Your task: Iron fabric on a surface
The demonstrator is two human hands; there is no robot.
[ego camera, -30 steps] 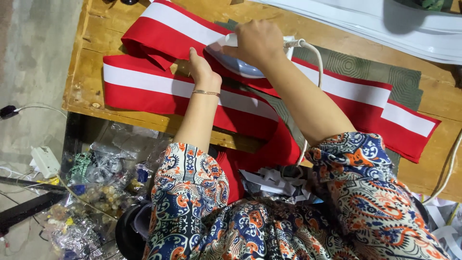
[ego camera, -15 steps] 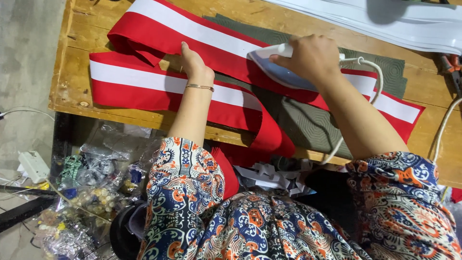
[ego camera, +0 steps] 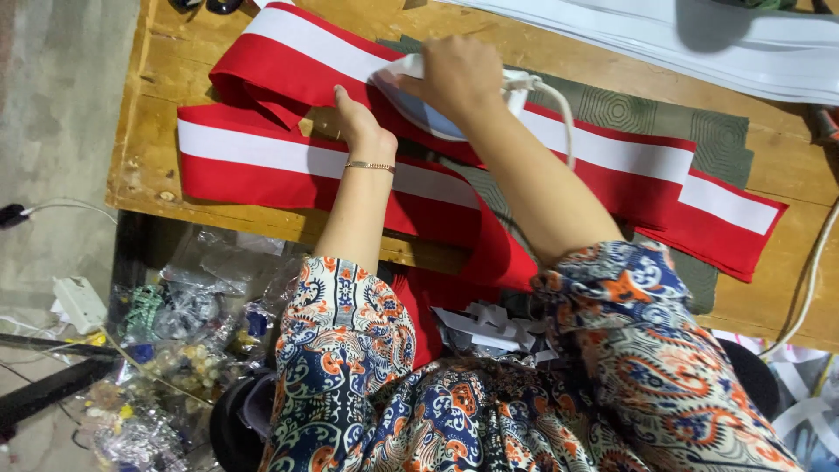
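The white iron (ego camera: 428, 96) has been drawn back from the right-hand stretch of the red and white sash (ego camera: 603, 153), where it sat half a second ago, to the folded part nearer the left, so that end is judged to be the part now under pressing. The handle is wrapped by the right hand (ego camera: 459, 74), fingers closed round it. The left hand (ego camera: 358, 127) has been kept flat on the cloth just beside the iron, fingers pressed together, with nothing pinched. The sash is laid across the wooden table (ego camera: 157, 188) and a grey-green mat (ego camera: 717, 140), its loose end hung over the near edge
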